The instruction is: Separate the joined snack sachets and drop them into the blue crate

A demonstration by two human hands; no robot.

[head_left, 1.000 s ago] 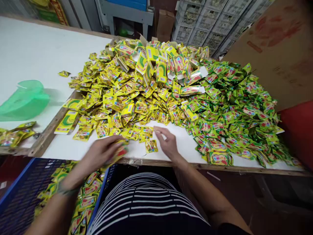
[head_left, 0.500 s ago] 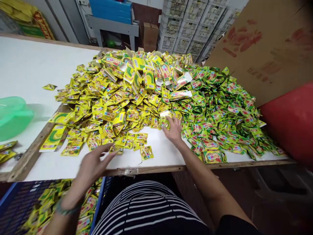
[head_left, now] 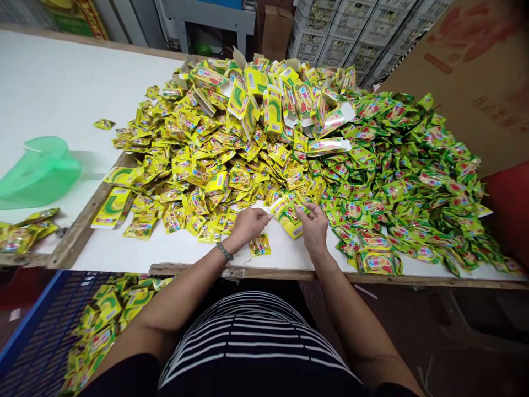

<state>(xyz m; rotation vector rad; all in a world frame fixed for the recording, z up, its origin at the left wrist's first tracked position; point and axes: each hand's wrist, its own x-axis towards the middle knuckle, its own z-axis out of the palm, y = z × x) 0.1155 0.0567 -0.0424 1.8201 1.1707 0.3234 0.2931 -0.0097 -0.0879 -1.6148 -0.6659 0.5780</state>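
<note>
My right hand [head_left: 314, 227] pinches a flat yellow-green carton [head_left: 291, 218] at its right side, over the white tabletop at the front of the heap. My left hand [head_left: 250, 224] is just left of the carton, thumb and fingers pressed together; whatever may be between the fingertips is too small to make out. A single yellow packet [head_left: 260, 245] lies below, between the hands. Behind them spread yellow packets [head_left: 182, 165] on the left and green packets [head_left: 397, 182] on the right, with small cartons [head_left: 273, 109] on top.
A green plastic scoop [head_left: 45, 173] and some packets lie at the left, beyond a wooden strip [head_left: 85, 229]. Below the table edge, a blue crate [head_left: 37, 331] holds more packets. A large cardboard box [head_left: 467, 82] stands at the right, and stacked white crates [head_left: 326, 27] behind.
My left hand has moved right and up, closing its fingers beside the carton. My right hand has brought the carton slightly nearer and turned it. The view has shifted.
</note>
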